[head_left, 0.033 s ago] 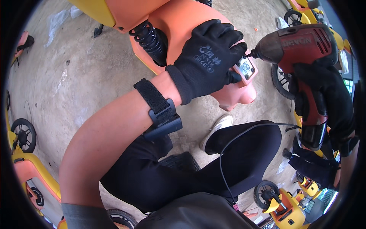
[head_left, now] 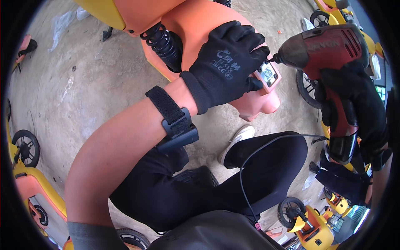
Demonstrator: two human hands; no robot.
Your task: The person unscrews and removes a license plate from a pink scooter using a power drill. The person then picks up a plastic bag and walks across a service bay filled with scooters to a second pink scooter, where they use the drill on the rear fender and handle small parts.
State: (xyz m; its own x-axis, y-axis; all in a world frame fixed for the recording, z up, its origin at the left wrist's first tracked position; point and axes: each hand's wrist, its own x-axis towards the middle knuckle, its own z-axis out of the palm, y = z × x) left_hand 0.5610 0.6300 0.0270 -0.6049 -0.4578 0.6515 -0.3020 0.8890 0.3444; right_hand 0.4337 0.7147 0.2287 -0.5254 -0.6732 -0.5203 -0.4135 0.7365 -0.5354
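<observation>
My right hand (head_left: 352, 96), in a black glove, is wrapped round the handle of a red and black cordless impact driver (head_left: 333, 48). The driver's bit points left and meets the upper corner of a small plate (head_left: 268, 73) with a square code and dark screws at its corners. That plate sits on the tail of an orange scooter body (head_left: 179, 21). My left hand (head_left: 229, 60), also in a black glove, lies over the tail, with thumb and fingers closed about the plate's left side. Its fingertips hide part of the plate and bit tip.
A black coil spring (head_left: 162, 46) stands left of my left hand. Yellow and orange scooters (head_left: 39, 187) line both sides. A thin cable (head_left: 246, 166) runs over my knee. Clear plastic wrap (head_left: 62, 25) lies on the concrete floor (head_left: 104, 79). Another person's dark-clothed legs (head_left: 341, 175) show at right.
</observation>
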